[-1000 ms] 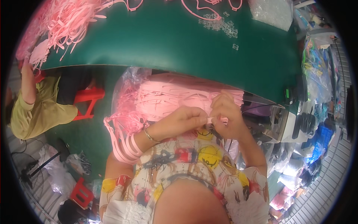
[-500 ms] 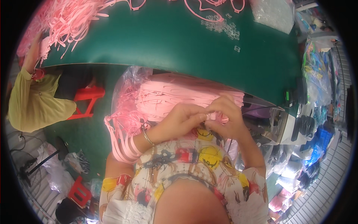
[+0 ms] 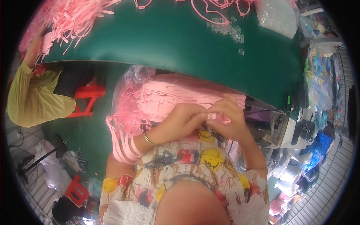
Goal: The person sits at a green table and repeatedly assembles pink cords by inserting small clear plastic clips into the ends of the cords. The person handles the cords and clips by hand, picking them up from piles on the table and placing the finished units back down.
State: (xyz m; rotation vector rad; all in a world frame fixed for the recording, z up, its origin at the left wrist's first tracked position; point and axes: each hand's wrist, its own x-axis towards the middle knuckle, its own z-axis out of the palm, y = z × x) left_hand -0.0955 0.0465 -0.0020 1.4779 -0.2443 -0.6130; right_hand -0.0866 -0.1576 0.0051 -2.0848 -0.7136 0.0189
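Seated worker at the green table (image 3: 180,48), seen from above. The left hand (image 3: 180,122) and the right hand (image 3: 230,118) meet just below the table's near edge, over the lap. Both sets of fingertips are pressed together in a pinch on one small pink strap piece (image 3: 213,116), which sits between the two hands and is mostly hidden by the fingers; its exact shape cannot be told. A thin metal bangle (image 3: 149,139) circles the left wrist, and several finished pink strap loops (image 3: 123,144) hang around the left forearm, further from the table than the bangle.

Directly under the table's near edge, touching the back of both hands, lies a clear plastic bag (image 3: 129,84) packed with a stack of flat pink straps (image 3: 180,93). On the table's far left corner rests a loose heap of pink straps (image 3: 71,18); a second person in a yellow-green top (image 3: 30,101) reaches into that heap with one hand. That person sits at the table's left end on a red stool (image 3: 88,97). Toward the table's far right lie a scatter of small clear plastic clips (image 3: 227,30) and, beyond them, a clear bag (image 3: 275,15). Off the table's right end stand piled bags of mixed goods (image 3: 318,86).
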